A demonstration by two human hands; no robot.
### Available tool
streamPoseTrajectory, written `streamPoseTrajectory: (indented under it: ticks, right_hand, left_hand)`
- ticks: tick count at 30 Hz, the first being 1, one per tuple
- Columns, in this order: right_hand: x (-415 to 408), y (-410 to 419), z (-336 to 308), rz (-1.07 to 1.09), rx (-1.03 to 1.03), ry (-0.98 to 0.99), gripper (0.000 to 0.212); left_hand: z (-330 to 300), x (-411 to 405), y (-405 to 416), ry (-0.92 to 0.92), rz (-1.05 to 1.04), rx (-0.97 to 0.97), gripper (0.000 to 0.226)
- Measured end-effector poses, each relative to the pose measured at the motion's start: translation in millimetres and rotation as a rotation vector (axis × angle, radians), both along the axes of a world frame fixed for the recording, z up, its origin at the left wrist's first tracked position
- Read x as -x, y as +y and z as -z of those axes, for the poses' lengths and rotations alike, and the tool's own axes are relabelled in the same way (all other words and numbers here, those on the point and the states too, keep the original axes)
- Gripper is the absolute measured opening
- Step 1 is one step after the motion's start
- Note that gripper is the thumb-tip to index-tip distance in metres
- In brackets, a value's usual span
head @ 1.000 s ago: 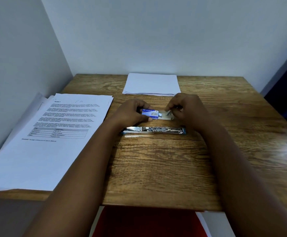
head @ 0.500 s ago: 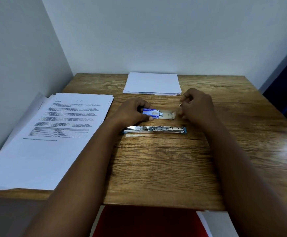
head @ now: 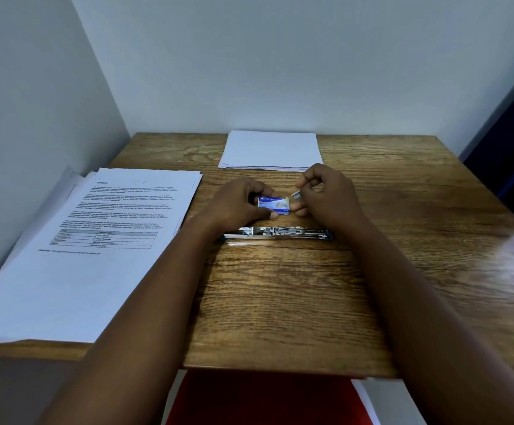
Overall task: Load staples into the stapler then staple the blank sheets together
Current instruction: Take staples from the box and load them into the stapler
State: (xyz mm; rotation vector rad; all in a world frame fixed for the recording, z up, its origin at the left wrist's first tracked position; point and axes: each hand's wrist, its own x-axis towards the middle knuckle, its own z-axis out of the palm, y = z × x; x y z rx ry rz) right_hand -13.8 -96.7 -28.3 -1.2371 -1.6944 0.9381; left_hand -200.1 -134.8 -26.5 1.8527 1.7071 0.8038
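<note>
A small blue staple box [head: 272, 204] rests on the wooden table [head: 280, 302], gripped by my left hand [head: 237, 207]. Just right of the box, my right hand [head: 326, 194] pinches a small silvery strip of staples [head: 296, 195] between thumb and fingers. The stapler [head: 277, 233] lies swung open flat on the table, just in front of both hands, its metal channel facing up. A stack of blank white sheets [head: 271, 150] sits at the back of the table, beyond the hands.
A pile of printed pages [head: 81, 250] covers the left side of the table against the wall. Walls close in at the left and the back. Something red [head: 258, 400] shows below the table's front edge.
My right hand drew a staple strip out of the box, lifted it away to the right, then came back close to the box. The tray is pushed back in. The stapler stayed still.
</note>
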Motion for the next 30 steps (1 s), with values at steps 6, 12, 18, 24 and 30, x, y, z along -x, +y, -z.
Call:
streamPoseTrajectory:
  ticks: [6,12,18,24,30]
  right_hand:
    - [-9,8,-4,0.103,-0.022,-0.035,0.022]
    - [-13,9,-7,0.098,0.006,0.017,0.024]
    - [-13,9,-8,0.077,0.038,0.071,0.025]
    - [-16,12,-7,0.055,0.099,0.162,0.026]
    - [-19,13,-12,0.012,0.225,0.324,0.025]
  left_hand:
    - [0,-7,-3,-0.062,-0.001,-0.11,0.043]
    - [-4,-14,-14,0.148,0.27,-0.225,0.034]
    - [-5,-23,-16,0.258,0.322,-0.165,0.029]
    - [-8,-28,-17,0.157,0.354,-0.245,0.016]
    - [-10,-24,-15,-0.103,0.221,-0.339,0.013]
